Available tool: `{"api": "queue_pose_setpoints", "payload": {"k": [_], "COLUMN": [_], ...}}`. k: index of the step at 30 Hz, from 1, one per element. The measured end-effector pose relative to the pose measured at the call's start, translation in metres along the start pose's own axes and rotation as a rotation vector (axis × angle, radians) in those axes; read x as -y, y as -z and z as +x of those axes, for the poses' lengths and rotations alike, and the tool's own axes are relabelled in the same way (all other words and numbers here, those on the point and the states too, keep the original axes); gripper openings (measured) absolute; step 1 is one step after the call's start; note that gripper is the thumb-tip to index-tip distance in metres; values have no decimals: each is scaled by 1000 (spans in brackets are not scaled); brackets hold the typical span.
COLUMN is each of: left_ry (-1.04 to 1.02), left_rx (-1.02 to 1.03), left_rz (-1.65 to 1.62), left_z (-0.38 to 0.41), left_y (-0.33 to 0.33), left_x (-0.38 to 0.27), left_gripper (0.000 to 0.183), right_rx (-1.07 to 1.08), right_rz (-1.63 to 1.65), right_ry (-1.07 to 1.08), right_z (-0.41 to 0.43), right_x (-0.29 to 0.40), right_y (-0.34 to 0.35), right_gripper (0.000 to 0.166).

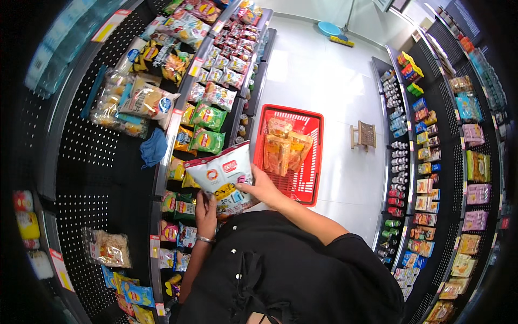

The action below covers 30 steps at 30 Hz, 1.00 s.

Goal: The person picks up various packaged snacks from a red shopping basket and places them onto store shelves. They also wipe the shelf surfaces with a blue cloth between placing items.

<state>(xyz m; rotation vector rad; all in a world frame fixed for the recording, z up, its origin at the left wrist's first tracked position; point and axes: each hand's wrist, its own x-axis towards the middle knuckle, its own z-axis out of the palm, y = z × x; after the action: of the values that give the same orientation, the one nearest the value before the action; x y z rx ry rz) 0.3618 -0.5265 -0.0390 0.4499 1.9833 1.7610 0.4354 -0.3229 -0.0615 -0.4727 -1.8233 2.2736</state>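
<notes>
A white snack bag with a dark red top edge [222, 174] is held upright between both hands, in front of the black shirt. My left hand [206, 212] grips its lower left side, fingers curled against it. On its right edge, my right hand [261, 186] has the thumb over the printed front and the fingers behind. Beyond the bag, a red plastic basket [320, 154] stands on the floor, with several orange-and-clear snack packages [277, 150] inside.
Shelves on the left hold green chip bags [208, 118], a blue cloth [154, 148] and a packaged snack [109, 248]. Right of the basket stands a small woven stool [364, 135]. Another shelf row [410, 178] of cans and packets lines the right. A blue basin [329, 28] and a mop [342, 40] are far ahead.
</notes>
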Motion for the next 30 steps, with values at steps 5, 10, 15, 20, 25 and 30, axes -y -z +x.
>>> {"api": "queue_pose_setpoints", "payload": {"k": [5, 10, 15, 20, 25, 30], "left_ry": [84, 180, 205, 227, 329, 298], "left_rx": [62, 91, 128, 116, 28, -16], "left_rz": [83, 118, 149, 144, 157, 155], "left_z": [7, 9, 6, -3, -21, -44], "left_y": [-14, -34, -57, -84, -96, -89], "left_x": [18, 13, 15, -2, -7, 10], "left_gripper": [43, 32, 33, 34, 34, 33], "right_rx": [-311, -542, -666, -641, -470, -519], "right_rz": [51, 101, -441, -364, -210, 37], "right_ry": [-158, -145, -239, -494, -645, -610], "right_z": [-22, -36, -42, -39, -27, -18], "right_x": [-39, -92, -149, -230, -223, -228], "right_y": [67, 140, 197, 232, 222, 225], "right_gripper": [54, 54, 71, 69, 52, 50]}}
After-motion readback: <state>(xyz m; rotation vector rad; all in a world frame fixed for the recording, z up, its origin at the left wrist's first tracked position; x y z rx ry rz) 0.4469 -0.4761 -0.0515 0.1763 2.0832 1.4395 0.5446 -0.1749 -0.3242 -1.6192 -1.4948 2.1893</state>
